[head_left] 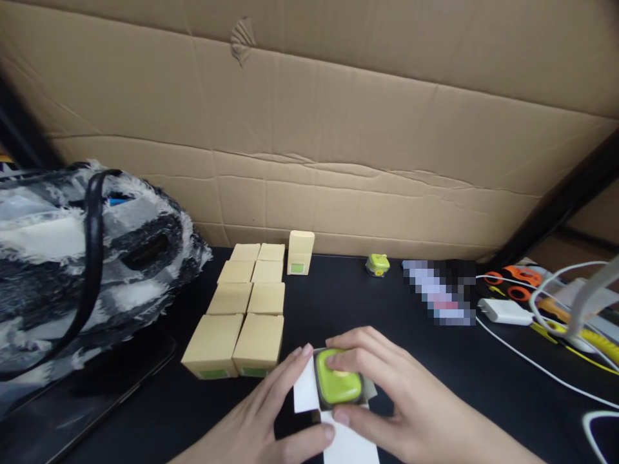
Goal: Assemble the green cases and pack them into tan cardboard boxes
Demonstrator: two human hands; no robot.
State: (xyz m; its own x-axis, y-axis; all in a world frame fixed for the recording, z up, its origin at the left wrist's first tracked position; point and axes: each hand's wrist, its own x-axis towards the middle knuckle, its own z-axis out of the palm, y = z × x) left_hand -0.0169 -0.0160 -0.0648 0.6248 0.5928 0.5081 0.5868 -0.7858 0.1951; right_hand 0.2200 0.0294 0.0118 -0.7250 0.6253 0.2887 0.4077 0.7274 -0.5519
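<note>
A small open cardboard box [351, 441] with white inner flaps stands close in front of me. Inside its mouth sits a small rounded container with a bright green lid [338, 385], its dark lower part mostly hidden by the box walls. My left hand [261, 412] grips the box, fingers along the left flap and thumb on the front flap. From the right, my right hand [391, 386] is closed over the container, fingertips on the lid and thumb at the front rim. A similar green-lidded container [377, 265] sits apart at the back of the black table.
Closed tan boxes [258, 334] stand in two columns left of centre, with another upright box [300, 252] behind. A fuzzy black-and-white bag [140, 251] fills the left. White charger [505, 312], cables and orange-handled scissors [520, 293] lie right. Cardboard [338, 129] walls the back.
</note>
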